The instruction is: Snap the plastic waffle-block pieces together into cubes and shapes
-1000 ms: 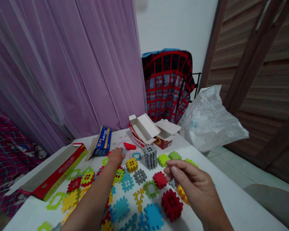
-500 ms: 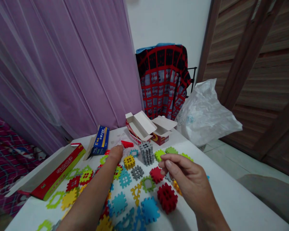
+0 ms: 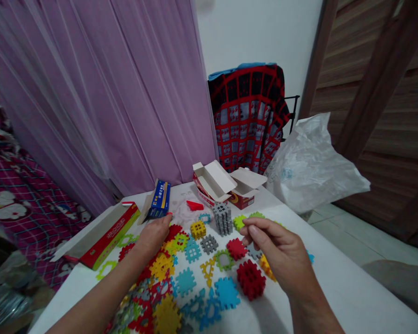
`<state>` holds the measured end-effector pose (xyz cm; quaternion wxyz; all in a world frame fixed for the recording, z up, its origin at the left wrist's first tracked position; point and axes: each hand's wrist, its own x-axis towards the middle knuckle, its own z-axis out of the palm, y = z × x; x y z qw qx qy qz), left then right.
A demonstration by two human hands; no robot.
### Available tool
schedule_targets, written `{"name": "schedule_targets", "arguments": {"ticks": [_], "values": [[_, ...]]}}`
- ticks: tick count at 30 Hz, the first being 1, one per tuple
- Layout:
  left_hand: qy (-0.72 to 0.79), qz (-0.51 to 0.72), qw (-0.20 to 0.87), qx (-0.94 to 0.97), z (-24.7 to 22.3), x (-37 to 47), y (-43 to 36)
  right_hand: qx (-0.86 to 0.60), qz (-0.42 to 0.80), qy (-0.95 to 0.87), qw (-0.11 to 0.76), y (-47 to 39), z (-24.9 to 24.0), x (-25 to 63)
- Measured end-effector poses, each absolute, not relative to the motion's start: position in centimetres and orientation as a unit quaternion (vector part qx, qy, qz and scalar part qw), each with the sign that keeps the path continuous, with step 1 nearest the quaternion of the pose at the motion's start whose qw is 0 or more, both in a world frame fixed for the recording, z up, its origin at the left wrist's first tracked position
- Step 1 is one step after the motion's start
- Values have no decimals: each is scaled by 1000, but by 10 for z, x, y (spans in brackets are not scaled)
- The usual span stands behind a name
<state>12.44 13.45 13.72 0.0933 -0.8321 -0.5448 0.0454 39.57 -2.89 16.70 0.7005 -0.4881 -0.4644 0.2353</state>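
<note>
My left hand [image 3: 155, 233] reaches over the left-middle of the table, palm down and fingers together. A small part of a red building tile [image 3: 169, 214] shows at its fingertips; the rest is hidden. My right hand [image 3: 277, 243] hovers at the right, thumb and fingers curled together, with nothing visible in them. Near it stand a red tile stack [image 3: 251, 279], a red tile [image 3: 236, 249] and a tall grey tile stack [image 3: 223, 219]. A short yellow stack [image 3: 198, 229] sits between the hands. Loose blue tiles [image 3: 227, 292] and yellow tiles [image 3: 167, 315] lie closer to me.
At the back are two opened boxes [image 3: 214, 181] and a blue box [image 3: 160, 199]. A long red-green carton [image 3: 107, 236] lies along the left edge. Beyond the table's right side is a white plastic bag [image 3: 315, 162]; a purple curtain [image 3: 142, 93] hangs behind.
My left hand has moved left, away from the red wedge-shaped piece and toward the blue box. My right hand keeps its curled pose. The view has swung slightly left.
</note>
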Motion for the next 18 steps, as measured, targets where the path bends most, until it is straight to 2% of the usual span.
{"name": "schedule_targets", "arguments": {"ticks": [2, 7, 13, 18], "values": [[-529, 50, 77, -844, 132, 104, 109, -484, 236, -470, 699, -28, 166, 394], [-500, -56, 24, -864, 103, 65, 66, -477, 259, -479, 690, -26, 163, 390], [-552, -164, -12, -817, 85, 43, 42, -485, 263, -491, 674, -28, 165, 383], [-611, -327, -49, -719, 80, 37, 21, -482, 266, -513, 659, -32, 169, 375]]}}
